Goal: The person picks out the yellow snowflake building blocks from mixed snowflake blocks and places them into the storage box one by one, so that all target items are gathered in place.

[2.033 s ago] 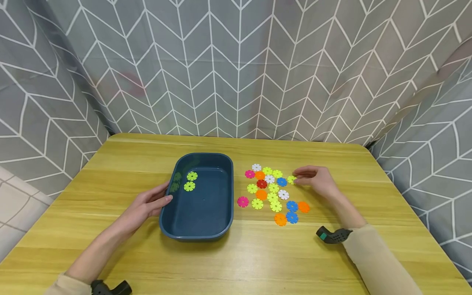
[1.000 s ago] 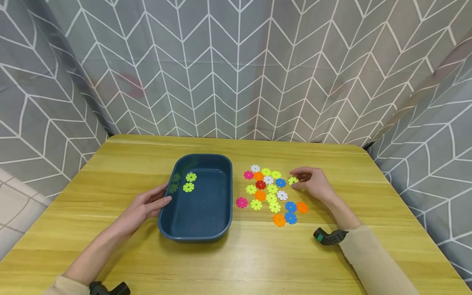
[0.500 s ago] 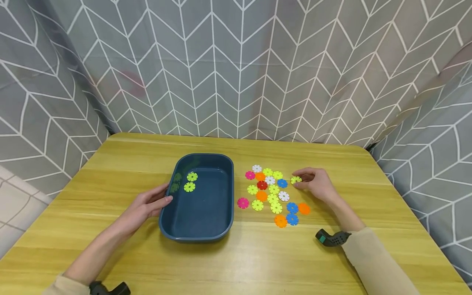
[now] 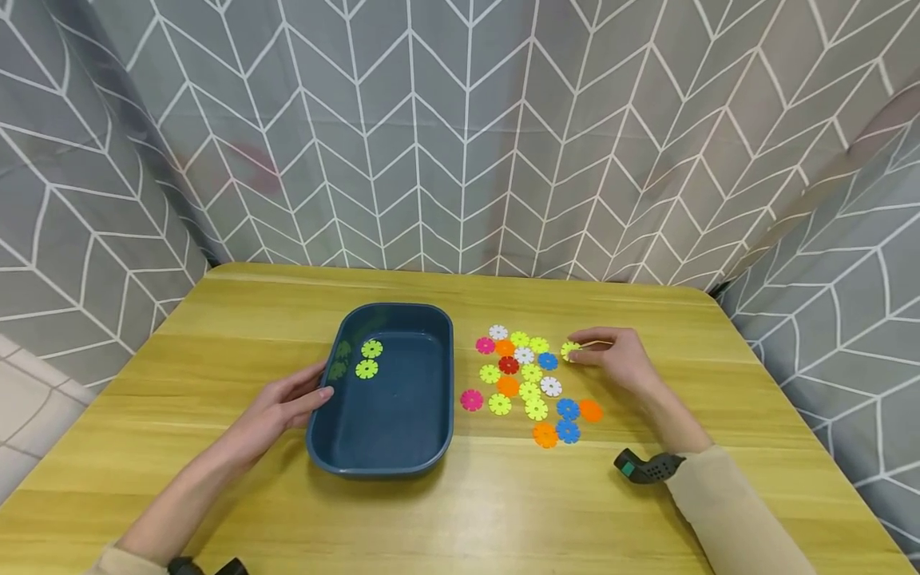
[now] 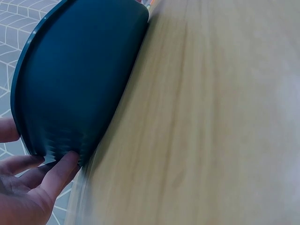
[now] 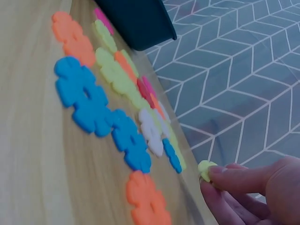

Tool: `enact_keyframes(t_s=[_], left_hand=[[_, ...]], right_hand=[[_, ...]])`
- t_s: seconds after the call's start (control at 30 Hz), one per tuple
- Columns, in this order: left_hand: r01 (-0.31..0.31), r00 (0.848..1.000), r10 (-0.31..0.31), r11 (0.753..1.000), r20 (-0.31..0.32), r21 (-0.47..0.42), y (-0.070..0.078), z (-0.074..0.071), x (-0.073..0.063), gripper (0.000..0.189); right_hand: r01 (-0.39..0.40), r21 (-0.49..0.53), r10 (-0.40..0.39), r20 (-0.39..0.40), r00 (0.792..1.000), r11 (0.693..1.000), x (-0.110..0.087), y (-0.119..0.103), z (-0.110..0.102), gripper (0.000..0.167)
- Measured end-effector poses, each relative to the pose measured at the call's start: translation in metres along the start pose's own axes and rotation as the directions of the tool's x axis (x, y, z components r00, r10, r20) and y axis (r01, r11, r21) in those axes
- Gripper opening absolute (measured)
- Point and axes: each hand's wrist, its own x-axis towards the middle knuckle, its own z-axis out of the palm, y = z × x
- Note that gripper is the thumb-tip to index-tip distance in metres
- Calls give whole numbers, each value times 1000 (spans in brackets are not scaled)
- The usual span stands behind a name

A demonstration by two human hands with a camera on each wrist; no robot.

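My left hand grips the left wall of a dark blue plastic basin, thumb over the rim and fingers along the outside. In the left wrist view those fingers lie against its outer wall. Inside the basin two yellow-green snowflake discs lie flat. My right hand pinches another yellow-green snowflake disc between thumb and fingers. A thin yellow-green edge also shows between the fingers in the head view; whether it is a second piece I cannot tell. The right wrist view shows the pinched disc above the table.
Right of the basin lie several loose snowflake discs: yellow-green, white, pink, orange, red and blue. Some overlap. A patterned grey curtain hangs behind the wooden table.
My right hand has lifted the yellow-green disc, which lay at its fingertips, and now tilts it in the pinch. My left hand and the basin stay in place.
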Motion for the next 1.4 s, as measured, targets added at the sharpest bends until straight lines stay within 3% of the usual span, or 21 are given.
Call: enact_keyframes(t_s=[0.23,0.7,1.4], left_hand=[[7,1000,-7,1000,-4,0,2,1,-1,72],[-3,1000,3,1000,-4,2,2,0,-1,71],[-18,1000,18,1000,1,-24,1,1,-2,70]], right_hand=[[26,104,-31,56,998,994,2,-6,4,41],[27,105,-43,153,987,994,5,-34,15,44],[51,181,-115,361,925,982,9,-105,74,38]])
